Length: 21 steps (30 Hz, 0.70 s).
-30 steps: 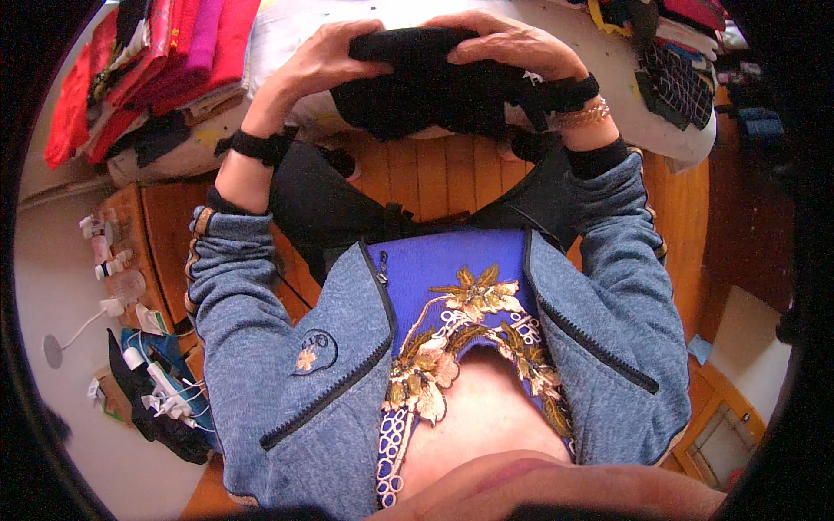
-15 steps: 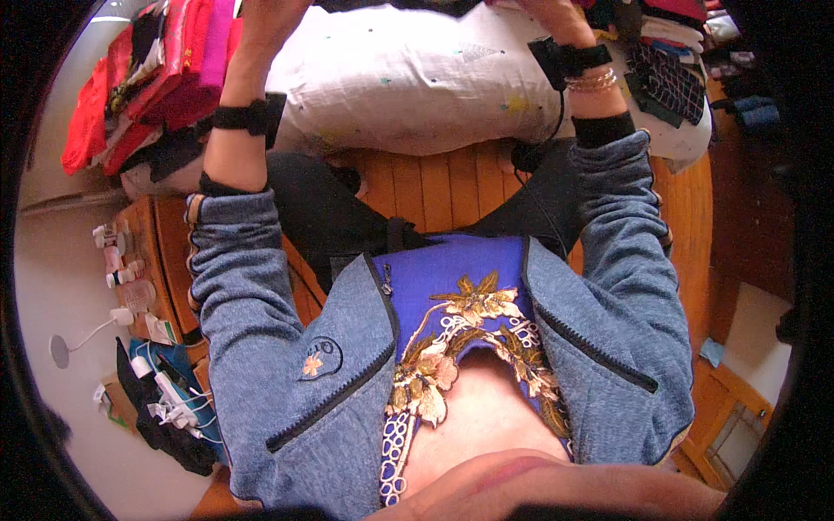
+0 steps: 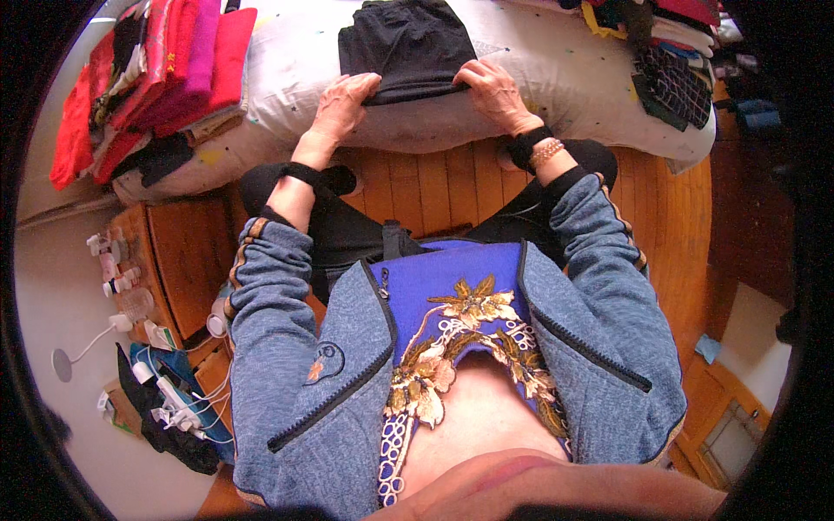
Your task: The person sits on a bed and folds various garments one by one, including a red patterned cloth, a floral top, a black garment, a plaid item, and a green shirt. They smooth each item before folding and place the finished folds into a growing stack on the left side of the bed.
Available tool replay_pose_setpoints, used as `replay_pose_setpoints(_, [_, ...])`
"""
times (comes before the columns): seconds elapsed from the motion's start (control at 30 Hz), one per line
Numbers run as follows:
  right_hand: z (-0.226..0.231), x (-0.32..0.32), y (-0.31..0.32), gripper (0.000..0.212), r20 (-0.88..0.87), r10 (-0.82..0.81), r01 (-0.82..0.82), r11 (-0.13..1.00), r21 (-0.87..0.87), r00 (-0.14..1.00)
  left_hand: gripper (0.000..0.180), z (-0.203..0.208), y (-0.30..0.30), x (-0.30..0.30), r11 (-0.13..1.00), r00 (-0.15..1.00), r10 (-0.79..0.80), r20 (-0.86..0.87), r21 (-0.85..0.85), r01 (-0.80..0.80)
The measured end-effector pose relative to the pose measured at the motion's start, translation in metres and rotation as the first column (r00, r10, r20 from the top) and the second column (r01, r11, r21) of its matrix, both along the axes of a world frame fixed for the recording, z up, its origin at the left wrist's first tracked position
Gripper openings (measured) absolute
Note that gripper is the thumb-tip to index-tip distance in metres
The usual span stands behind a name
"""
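A black folded garment [image 3: 408, 48] lies on the white patterned bedding at the far middle; its exact kind cannot be made out. My left hand [image 3: 345, 102] pinches its near left corner, fingers closed on the cloth. At the near right corner my right hand [image 3: 493, 91] grips the same edge between thumb and fingers. The near edge stretches fairly straight between both hands, at the front of the bed [image 3: 573, 108]. Part of the garment's far side runs up to the top of the view.
Stacked red, magenta and dark clothes [image 3: 187, 78] stand on the bed's left. More folded clothes, with a dark checked piece [image 3: 673, 82], lie at its right end. A wooden cabinet [image 3: 187, 260] with small bottles is at my left, near a white power strip [image 3: 178, 404].
Both hands have come nearer to me and closer together, from the top edge of the view. The black garment is now visible between them.
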State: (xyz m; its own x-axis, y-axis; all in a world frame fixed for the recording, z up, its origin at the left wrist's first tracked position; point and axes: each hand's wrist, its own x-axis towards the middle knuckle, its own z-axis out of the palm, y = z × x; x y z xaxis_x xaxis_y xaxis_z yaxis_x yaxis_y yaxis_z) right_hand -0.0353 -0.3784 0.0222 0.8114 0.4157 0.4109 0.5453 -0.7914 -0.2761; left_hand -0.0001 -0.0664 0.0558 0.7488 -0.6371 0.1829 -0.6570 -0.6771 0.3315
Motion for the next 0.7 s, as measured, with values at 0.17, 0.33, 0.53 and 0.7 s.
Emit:
replay_pose_setpoints(0.17, [0.029, -0.005, -0.007, 0.019, -0.071, 0.087, -0.079, 0.991, 0.111, 0.994, 0.03, 0.023, 0.004, -0.007, 0.994, 0.972, 0.029, -0.234, -0.095, -0.053])
replay_pose_setpoints(0.33, [0.06, 0.027, -0.015, 0.024, -0.174, 0.001, 0.029, 0.985, 0.171, 0.985, 0.02, 0.031, 0.018, 0.021, 0.849, 0.875, 0.01, -0.485, -0.458, -0.264])
replay_pose_setpoints(0.53, [0.049, 0.106, 0.001, 0.026, -0.248, -0.311, 0.348, 0.93, 0.123, 0.918, 0.055, 0.022, 0.003, 0.079, 0.725, 0.878, 0.344, -0.331, -0.5, -0.473])
replay_pose_setpoints(0.7, [0.02, 0.082, 0.026, 0.041, 0.016, -0.485, 0.47, 0.854, 0.223, 0.874, 0.039, 0.019, -0.037, 0.051, 0.831, 0.894, 0.433, 0.116, -0.434, -0.347])
